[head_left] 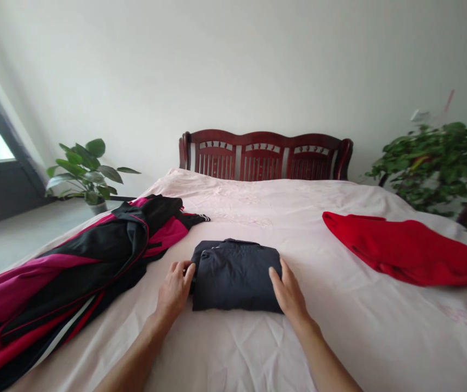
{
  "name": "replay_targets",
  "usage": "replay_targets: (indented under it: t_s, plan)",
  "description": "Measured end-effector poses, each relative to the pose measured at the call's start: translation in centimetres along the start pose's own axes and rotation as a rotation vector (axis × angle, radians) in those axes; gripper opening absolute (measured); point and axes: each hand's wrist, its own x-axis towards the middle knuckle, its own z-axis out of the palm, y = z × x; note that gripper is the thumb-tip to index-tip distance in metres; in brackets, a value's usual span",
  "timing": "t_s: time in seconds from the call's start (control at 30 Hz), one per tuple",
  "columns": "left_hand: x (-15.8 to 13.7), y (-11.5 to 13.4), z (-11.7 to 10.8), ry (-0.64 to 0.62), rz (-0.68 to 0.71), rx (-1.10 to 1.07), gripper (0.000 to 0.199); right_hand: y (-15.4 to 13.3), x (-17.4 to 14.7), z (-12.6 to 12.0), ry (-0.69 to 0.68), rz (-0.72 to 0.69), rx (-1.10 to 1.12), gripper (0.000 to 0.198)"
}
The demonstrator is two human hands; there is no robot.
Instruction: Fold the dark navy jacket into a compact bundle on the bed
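A dark navy garment (237,277), folded into a compact rectangle, lies on the bed between my hands. Its exact kind cannot be made out. My left hand (176,286) pinches its left edge, thumb on top and the other fingers curled at the side. At the right edge, my right hand (288,288) grips the cloth with the thumb over the top, its other fingers partly hidden behind the side. The bundle rests flat on the pale pink bedsheet (250,354).
Black and magenta sports clothes (94,250) with white and red stripes are heaped along the left side. A red garment (405,247) lies folded at the right. Beyond stands a dark wooden headboard (262,155), with potted plants (90,169) on both sides.
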Motion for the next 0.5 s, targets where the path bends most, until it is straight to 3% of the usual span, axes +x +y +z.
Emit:
replay_targets:
  t_s: [0.13,0.27,0.4,0.5]
  plan:
    - [-0.4,2.0,0.1,-0.089,-0.021,0.244,0.049,0.3,0.0,-0.2,-0.007,0.07,0.124,0.077]
    - [-0.6,2.5,0.8,-0.088,-0.054,0.285,0.051,-0.1,-0.1,0.0,0.072,0.016,0.146,0.071]
    - [-0.4,1.8,1.4,-0.028,-0.044,0.108,0.044,0.3,-0.1,0.7,0.158,-0.073,0.255,0.065]
    - [-0.4,1.7,2.0,-0.005,-0.111,-0.177,0.05,0.5,0.0,1.2,0.175,-0.12,0.355,0.066]
